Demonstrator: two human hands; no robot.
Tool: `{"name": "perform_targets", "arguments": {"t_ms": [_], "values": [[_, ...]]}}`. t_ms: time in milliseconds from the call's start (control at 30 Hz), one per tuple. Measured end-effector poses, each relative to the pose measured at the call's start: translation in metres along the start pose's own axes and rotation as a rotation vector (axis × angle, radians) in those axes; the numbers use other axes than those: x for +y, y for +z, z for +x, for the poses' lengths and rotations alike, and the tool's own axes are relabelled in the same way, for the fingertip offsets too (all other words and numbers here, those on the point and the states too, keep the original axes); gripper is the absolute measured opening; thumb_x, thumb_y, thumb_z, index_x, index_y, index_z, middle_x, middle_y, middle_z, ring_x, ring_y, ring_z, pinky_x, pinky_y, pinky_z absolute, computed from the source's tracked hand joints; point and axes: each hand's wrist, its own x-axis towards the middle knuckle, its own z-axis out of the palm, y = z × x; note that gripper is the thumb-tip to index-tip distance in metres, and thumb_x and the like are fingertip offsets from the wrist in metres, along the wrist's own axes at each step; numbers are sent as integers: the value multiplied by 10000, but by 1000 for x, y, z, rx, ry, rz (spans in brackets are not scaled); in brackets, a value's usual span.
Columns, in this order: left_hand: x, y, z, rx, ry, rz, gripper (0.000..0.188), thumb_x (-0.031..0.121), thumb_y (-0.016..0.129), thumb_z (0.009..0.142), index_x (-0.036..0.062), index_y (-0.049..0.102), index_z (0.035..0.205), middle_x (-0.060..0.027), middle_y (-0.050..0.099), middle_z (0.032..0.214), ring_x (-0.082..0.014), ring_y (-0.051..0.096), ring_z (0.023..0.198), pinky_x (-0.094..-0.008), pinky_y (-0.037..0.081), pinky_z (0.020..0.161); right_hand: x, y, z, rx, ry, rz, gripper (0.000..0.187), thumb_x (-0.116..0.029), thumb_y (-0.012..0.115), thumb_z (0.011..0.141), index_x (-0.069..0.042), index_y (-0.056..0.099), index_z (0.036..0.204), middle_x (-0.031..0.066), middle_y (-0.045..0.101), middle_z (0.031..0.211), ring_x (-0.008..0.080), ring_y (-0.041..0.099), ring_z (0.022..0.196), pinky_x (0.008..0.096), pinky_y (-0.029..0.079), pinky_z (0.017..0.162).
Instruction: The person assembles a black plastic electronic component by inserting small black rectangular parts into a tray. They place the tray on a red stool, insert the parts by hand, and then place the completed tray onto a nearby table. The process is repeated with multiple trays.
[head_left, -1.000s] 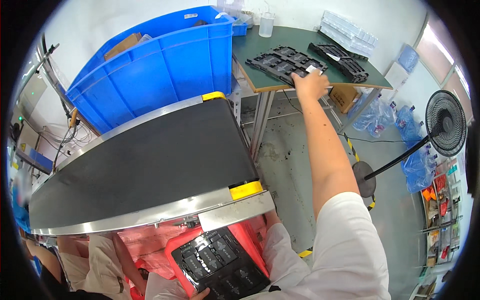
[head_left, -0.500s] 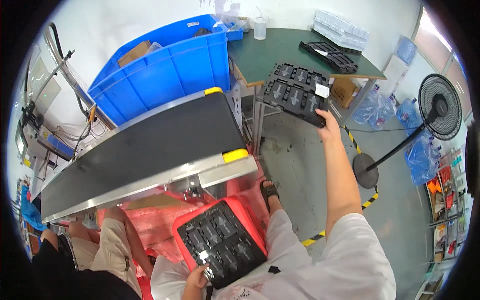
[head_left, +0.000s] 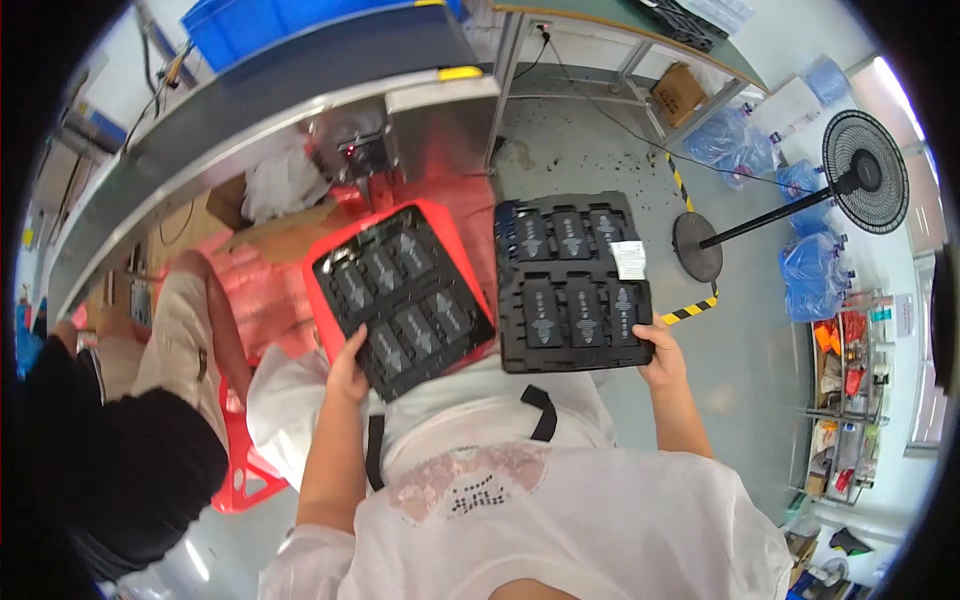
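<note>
A: From the head view, what does each hand hold?

B: The right hand (head_left: 665, 362) clasps a black moulded plastic tray (head_left: 572, 285) by its near corner, over the lap. The left hand (head_left: 348, 372) grips a second black compartment tray (head_left: 403, 297) atop the red plastic crate (head_left: 330, 243).

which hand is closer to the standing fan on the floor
Right. The right hand grips the corner of the black tray on the side toward the standing fan; the left hand holds another black tray, farther away.
</note>
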Motion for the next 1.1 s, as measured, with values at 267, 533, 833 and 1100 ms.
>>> {"name": "perform_targets", "arguments": {"t_ms": [267,533,833,1100], "values": [[7,24,-31,-48,99,-7,601,526,502,861,86,477,1268,-93,550,1229,-264,513,1127,-424,381,973,63,65,36,-348,269,-58,520,61,544,733,30,437,1241,125,559,1151,217,566,1040,333,449,922],[6,22,-52,-72,209,43,773,666,433,820,86,411,1330,-95,501,1290,-271,455,1200,-445,347,994,131,109,110,-490,489,-260,463,18,561,761,-15,469,1214,107,571,1123,228,585,1006,347,464,916],[-3,-15,-22,10,148,18,400,166,602,864,17,470,1211,-114,604,1086,-238,610,952,-381,515,811,127,167,79,-420,111,-1784,602,-348,719,713,55,511,1109,219,601,1031,333,613,910,406,506,799],[4,-9,-26,-61,180,121,435,-25,590,786,15,463,1200,-116,586,1122,-247,571,1035,-371,474,888,148,138,103,-138,71,-1493,579,-339,736,696,80,492,1013,230,605,882,352,639,747,410,531,581]]}}
